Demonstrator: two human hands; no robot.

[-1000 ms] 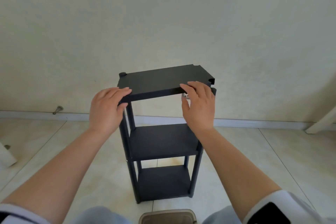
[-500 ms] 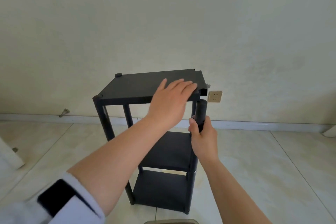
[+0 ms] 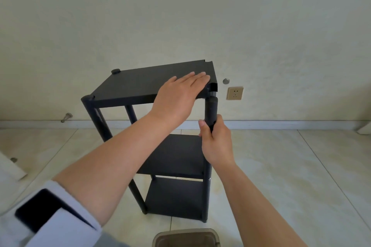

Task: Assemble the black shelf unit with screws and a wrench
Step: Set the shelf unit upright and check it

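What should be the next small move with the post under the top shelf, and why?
Probably guide the post up into the notched corner of the top shelf: its top sits just below that corner, the right hand grips it, and the left hand lies flat on the shelf.

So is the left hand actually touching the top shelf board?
Touching. The head view shows the left hand lying flat, fingers straight, on the top shelf board near its right corner, with no gap under the palm.

The left hand lies flat, palm down, fingers straight and together, its bare forearm reaching forward across the body from a pale sleeve. The right hand is lower, fingers and thumb curled in a grip, wrist straight, forearm bare and extended.
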